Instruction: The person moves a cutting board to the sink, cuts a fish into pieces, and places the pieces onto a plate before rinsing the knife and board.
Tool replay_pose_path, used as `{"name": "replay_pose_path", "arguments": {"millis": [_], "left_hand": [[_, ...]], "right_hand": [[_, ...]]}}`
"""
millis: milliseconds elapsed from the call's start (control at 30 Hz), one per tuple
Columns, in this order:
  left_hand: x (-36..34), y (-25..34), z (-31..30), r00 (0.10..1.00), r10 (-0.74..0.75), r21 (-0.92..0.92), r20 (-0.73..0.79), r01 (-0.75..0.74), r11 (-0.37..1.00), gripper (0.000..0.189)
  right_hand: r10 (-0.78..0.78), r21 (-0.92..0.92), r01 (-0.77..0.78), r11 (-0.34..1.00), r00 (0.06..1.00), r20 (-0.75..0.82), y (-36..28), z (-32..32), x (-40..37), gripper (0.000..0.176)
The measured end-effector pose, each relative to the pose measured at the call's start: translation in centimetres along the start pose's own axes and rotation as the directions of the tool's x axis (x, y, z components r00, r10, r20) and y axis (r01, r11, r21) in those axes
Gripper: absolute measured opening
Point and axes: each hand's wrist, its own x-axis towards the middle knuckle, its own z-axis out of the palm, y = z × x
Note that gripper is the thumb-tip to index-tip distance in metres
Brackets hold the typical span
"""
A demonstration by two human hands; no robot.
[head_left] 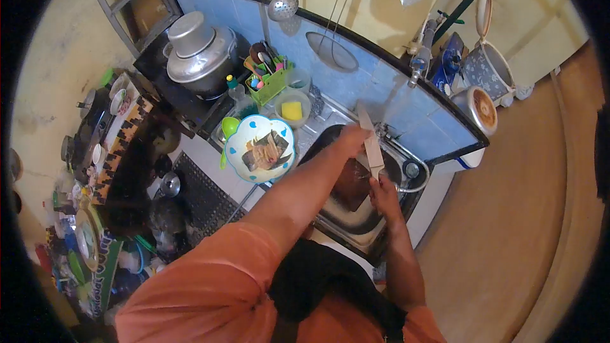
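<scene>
My right hand (384, 197) is closed around the handle of a large knife (372, 146). Its broad blade points up and away, over the sink (340, 222). My left hand (353, 141) is closed against the side of the blade, near its middle; whether anything is in those fingers is hidden. Below the hands, a dark brown board (348, 187) lies in the sink. Left of the sink, a scalloped white bowl with blue spots (236, 136) holds pieces of fish (267, 152).
A tap (416, 70) juts from the wall behind the sink. A plastic tub with a yellow sponge (291, 111), a green utensil basket (272, 86) and a soap bottle (238, 94) stand behind the bowl. A metal pot (202, 63) is at the back left; a strainer (332, 51) hangs above.
</scene>
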Motion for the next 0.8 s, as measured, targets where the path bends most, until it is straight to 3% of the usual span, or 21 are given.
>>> {"name": "replay_pose_path", "arguments": {"millis": [33,133,267,367,433,467,533,567,667,700,733,800], "left_hand": [[0.4,0.3,-0.4,0.999,0.043,-0.114,0.011,-0.041,0.993,0.032],[-1.0,0.8,0.2,0.991,0.107,-0.026,-0.084,-0.109,0.994,0.032],[-3.1,1.8,0.6,0.985,0.091,0.024,-0.147,-0.088,0.996,0.024],[-3.5,2.2,1.0,0.963,0.036,-0.065,-0.269,-0.055,0.996,0.026],[-5.0,3.1,1.2,0.965,0.094,0.139,-0.243,-0.061,0.988,0.028],[-5.5,3.4,1.3,0.964,0.091,0.137,-0.249,-0.058,0.989,0.028],[-5.5,3.7,1.7,0.932,0.192,0.520,-0.308,-0.004,0.854,0.038],[-5.0,3.1,1.8,0.929,0.192,0.516,-0.317,-0.001,0.857,0.038],[-2.2,-1.3,2.0,0.901,0.232,0.480,-0.368,-0.030,0.877,0.037],[-2.4,-2.8,2.2,0.965,0.214,0.183,-0.154,-0.185,0.966,0.036],[-2.6,-3.9,2.5,0.963,0.260,-0.156,0.067,-0.248,0.956,0.035],[-2.7,-4.9,3.5,0.972,0.231,-0.138,0.029,-0.225,0.964,0.033]], "right_hand": [[0.000,0.001,0.000,1.000,1.000,0.000,-0.3,0.1,-0.2,0.030],[-0.044,-0.057,0.043,0.997,0.999,-0.016,-0.4,0.1,-0.8,0.028],[0.006,0.023,-0.006,1.000,1.000,-0.009,-0.2,0.2,-2.1,0.025],[0.082,0.079,-0.082,0.993,0.997,0.005,-0.2,0.7,-2.6,0.024],[0.120,0.092,-0.121,0.988,0.993,0.018,0.5,0.5,-2.8,0.024],[0.076,0.079,-0.078,0.994,0.997,0.018,1.5,0.3,-2.7,0.025],[0.029,0.066,-0.031,0.997,0.999,0.028,2.6,0.2,-2.3,0.026],[0.001,0.052,-0.001,0.999,1.000,0.012,3.1,0.1,-2.1,0.026],[-0.035,0.012,0.035,0.999,0.999,-0.023,2.1,0.4,-2.1,0.026],[-0.040,-0.009,0.040,0.999,0.998,-0.051,1.5,0.5,-2.0,0.026],[-0.038,-0.011,0.038,0.999,0.998,-0.044,1.0,0.5,-1.6,0.026],[-0.014,0.039,0.017,0.999,0.997,-0.075,0.1,0.4,0.0,0.025]]}}
